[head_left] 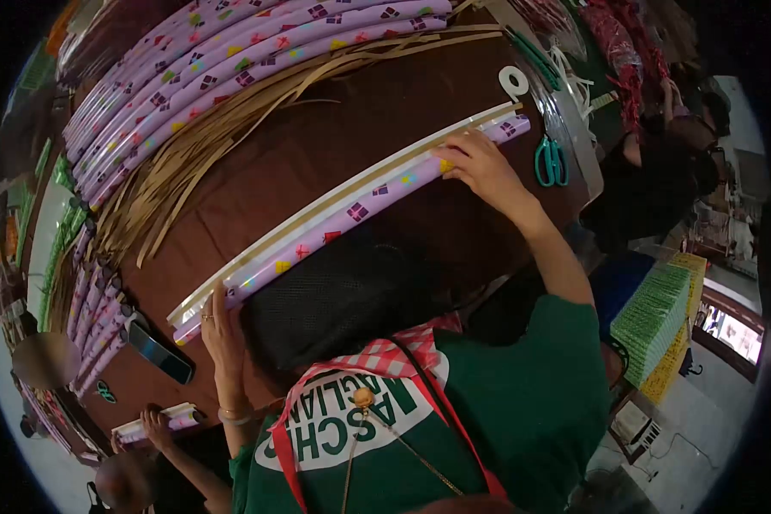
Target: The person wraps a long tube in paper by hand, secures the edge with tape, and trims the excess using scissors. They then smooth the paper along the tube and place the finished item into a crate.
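A long roll of purple gift wrapping paper (364, 208), printed with small presents, lies slantwise across the brown table in front of me. Its white edge (274, 231) is turned toward the far side, and a narrow brown paper strip (317, 216) runs along it. My left hand (220, 334) grips the roll near its left end, fingers over the top and the thumb side partly hidden. Close to the other end, my right hand (481, 169) has its fingers bent over the roll and pressed on the paper.
Finished purple rolls (257, 56) and loose brown strips (206, 128) lie at the far side. Teal scissors (551, 163) and a white tape ring (513, 81) are at right. A phone (160, 351) lies at left. Another person's hand (155, 426) holds a roll at lower left.
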Action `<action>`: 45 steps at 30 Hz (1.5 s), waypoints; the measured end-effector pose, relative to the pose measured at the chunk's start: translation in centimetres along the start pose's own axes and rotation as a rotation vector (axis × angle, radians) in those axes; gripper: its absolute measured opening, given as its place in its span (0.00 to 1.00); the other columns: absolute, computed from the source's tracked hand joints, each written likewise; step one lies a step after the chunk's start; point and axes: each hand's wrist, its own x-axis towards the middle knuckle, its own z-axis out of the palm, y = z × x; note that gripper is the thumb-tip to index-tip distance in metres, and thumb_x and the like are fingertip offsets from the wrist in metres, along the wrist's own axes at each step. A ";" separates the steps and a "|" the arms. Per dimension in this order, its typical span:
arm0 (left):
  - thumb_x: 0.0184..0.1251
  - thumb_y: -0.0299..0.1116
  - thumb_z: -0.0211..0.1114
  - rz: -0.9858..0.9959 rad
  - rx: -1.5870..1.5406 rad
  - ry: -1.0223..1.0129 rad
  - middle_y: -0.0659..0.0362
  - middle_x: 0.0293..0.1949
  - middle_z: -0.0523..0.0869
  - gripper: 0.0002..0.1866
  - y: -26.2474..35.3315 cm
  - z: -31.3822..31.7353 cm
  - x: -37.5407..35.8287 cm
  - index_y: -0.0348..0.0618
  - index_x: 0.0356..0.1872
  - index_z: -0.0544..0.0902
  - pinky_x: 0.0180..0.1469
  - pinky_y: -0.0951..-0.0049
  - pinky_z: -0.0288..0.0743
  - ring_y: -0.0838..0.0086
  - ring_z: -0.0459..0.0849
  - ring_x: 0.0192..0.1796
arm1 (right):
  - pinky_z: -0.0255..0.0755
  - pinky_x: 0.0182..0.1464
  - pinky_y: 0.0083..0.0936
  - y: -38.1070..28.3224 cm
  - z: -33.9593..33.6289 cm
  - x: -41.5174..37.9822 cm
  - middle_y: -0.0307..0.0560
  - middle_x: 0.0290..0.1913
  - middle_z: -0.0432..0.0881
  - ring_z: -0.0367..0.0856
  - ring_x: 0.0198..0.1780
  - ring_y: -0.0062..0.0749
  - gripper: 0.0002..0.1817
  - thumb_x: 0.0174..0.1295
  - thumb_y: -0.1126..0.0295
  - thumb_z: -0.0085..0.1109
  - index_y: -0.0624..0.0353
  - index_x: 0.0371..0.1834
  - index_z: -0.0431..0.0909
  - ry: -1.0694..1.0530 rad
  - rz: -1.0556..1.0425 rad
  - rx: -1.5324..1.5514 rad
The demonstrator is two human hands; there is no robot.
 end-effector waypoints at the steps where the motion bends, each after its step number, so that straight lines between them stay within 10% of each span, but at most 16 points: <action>1: 0.56 0.20 0.61 0.007 0.009 0.002 0.48 0.51 0.78 0.22 -0.1 0.1 -0.3 0.38 0.55 0.75 0.55 0.60 0.70 0.55 0.76 0.53 | 0.65 0.57 0.39 -0.1 -0.2 -0.2 0.44 0.46 0.75 0.72 0.51 0.43 0.19 0.49 0.73 0.64 0.53 0.47 0.76 0.000 -0.019 -0.046; 18: 0.55 0.19 0.60 0.075 0.122 0.066 0.54 0.51 0.78 0.21 0.9 0.4 -0.2 0.38 0.53 0.75 0.58 0.61 0.68 0.58 0.75 0.57 | 0.67 0.58 0.37 2.5 -1.6 -3.9 0.47 0.58 0.64 0.68 0.58 0.47 0.29 0.49 0.70 0.68 0.56 0.55 0.66 0.111 0.117 -0.196; 34: 0.47 0.22 0.66 0.033 -0.040 0.122 0.54 0.43 0.76 0.28 -0.5 0.5 -1.2 0.43 0.55 0.77 0.47 0.65 0.73 0.59 0.77 0.45 | 0.64 0.64 0.41 1.1 -1.3 -4.7 0.51 0.68 0.59 0.59 0.68 0.48 0.21 0.62 0.82 0.50 0.58 0.59 0.66 -0.026 0.164 -0.341; 45: 0.48 0.24 0.65 0.050 -0.098 0.243 0.53 0.46 0.79 0.20 0.2 0.5 -0.9 0.39 0.46 0.78 0.56 0.61 0.72 0.59 0.78 0.52 | 0.50 0.69 0.46 -1.7 -1.1 -3.6 0.49 0.63 0.66 0.62 0.67 0.42 0.19 0.66 0.67 0.51 0.58 0.59 0.68 -0.072 0.007 -0.487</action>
